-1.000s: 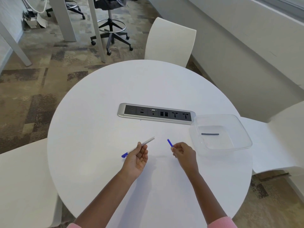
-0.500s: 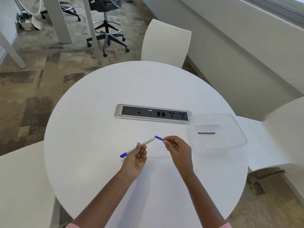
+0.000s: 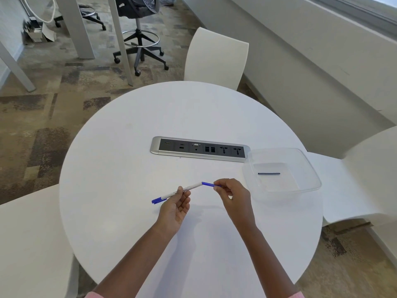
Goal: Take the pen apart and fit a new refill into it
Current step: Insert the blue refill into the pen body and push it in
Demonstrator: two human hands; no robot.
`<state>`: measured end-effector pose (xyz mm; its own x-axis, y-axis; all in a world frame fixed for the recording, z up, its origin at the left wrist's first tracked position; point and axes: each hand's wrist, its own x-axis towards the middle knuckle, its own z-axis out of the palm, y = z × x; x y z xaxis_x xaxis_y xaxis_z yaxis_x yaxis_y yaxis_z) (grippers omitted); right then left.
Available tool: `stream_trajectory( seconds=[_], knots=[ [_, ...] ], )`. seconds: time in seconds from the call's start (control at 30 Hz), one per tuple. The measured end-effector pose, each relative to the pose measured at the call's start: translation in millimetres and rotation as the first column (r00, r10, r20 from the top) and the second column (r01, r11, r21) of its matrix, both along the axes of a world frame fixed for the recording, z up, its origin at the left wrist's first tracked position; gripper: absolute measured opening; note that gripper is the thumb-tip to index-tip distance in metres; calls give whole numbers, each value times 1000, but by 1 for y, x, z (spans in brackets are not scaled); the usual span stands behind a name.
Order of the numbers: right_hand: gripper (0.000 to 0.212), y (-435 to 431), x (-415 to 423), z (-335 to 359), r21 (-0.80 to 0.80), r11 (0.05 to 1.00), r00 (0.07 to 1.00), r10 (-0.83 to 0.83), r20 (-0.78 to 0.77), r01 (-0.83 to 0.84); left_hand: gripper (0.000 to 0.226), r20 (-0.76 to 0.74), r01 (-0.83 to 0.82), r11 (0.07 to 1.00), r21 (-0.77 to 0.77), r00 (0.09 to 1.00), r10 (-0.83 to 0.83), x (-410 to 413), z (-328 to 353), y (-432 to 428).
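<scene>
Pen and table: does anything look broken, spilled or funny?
Nothing is broken or spilled. The pen is just apart: the left hand holds the white barrel while the right hand brings a blue piece to its end. A dark stick lies in the tub.

— How is the scene lit?
— Bright, even daylight is cast over the round table point(image 3: 129, 168); only faint, soft shadows are thrown just beneath the forearms.
— And sharpness?
— Edges beyond the table are bowed by wide-angle distortion; slight softness is seen there.
</scene>
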<state>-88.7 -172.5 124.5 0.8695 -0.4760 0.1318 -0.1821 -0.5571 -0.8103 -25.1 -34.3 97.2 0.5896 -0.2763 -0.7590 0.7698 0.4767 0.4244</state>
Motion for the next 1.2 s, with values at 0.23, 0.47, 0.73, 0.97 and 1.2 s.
stream_trajectory(
  seconds=[0.23,0.47,0.73,0.97,1.2],
  knots=[
    [12,-4,-2,-1,-70,996,998,64,2,-64,15,107,37,990,133,993,-51,-3,0,3],
    [13,-7,-6,-3,-16,998,997,63,-33,-64,14,191,53,979,198,977,-91,-7,2,2],
    [14,-7,-10,-2,156,988,995,28,-96,-13,16,256,74,973,217,958,-130,-14,2,0],
    [15,-7,-10,-2,338,941,993,14,-118,26,15,269,82,973,213,953,-140,-14,2,-1],
    [14,-5,-10,-2,368,929,993,16,-114,27,15,276,97,972,212,948,-155,-13,2,0]
  ],
)
